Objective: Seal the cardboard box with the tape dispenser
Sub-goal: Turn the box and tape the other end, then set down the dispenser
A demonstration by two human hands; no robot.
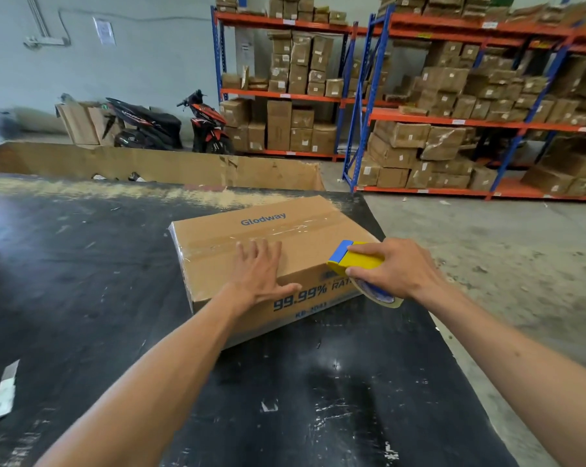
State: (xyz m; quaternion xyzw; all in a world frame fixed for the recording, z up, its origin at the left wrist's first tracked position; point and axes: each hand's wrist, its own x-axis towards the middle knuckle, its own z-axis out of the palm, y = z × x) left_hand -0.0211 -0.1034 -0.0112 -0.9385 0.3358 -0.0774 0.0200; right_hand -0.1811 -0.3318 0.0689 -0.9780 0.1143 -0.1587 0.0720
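Note:
A brown cardboard box (305,237) printed "Glodway" lies closed on the black table (83,281), with clear tape along its top seam and over its left end. My left hand (259,269) rests flat on the box's near top edge, fingers spread. My right hand (394,269) grips a yellow and blue tape dispenser (354,259) at the box's near right corner. The tape roll (379,294) hangs below the hand against the box's front side.
A white paper scrap (2,394) lies at the table's left edge. A long open cardboard bin (184,166) stands behind the table. Two motorbikes (170,124) are parked by the wall. Blue-orange racks (453,112) full of boxes line the right. Concrete floor lies right of the table.

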